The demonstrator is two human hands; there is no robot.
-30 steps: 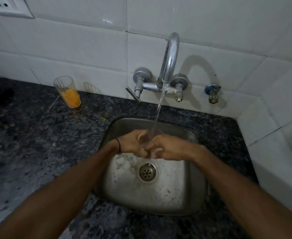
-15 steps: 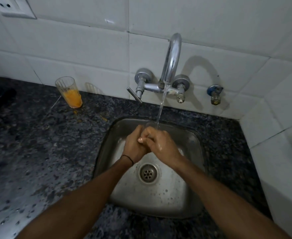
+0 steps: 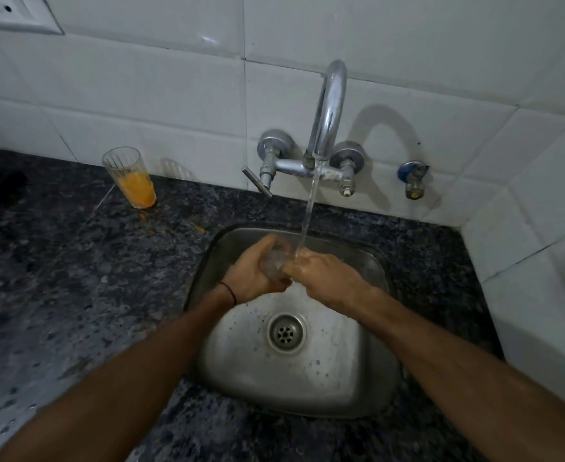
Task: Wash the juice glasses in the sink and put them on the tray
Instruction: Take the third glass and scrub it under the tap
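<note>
Over the steel sink (image 3: 347, 378) I hold a clear juice glass (image 3: 276, 261) under the running water. My left hand (image 3: 253, 271) grips the glass from the left, fingers curled round it. My right hand (image 3: 321, 273) is against the glass on its right side, fingers curled at it, and the stream lands on them. Most of the glass is hidden between the two hands. A second glass (image 3: 131, 178), about half full of orange juice, stands on the dark counter at the back left by the wall. No tray is in view.
The chrome tap (image 3: 327, 111) runs from the tiled wall behind the sink, with a lever handle (image 3: 256, 181) sticking out to its left. A small valve (image 3: 412, 180) sits on the wall to the right. Orange drips mark the speckled counter (image 3: 74, 278). A white tiled wall rises at the right.
My hands shifted on the glass under the stream: from meeting side by side low in the sink, they rose toward the tap, and the glass now shows between them.
</note>
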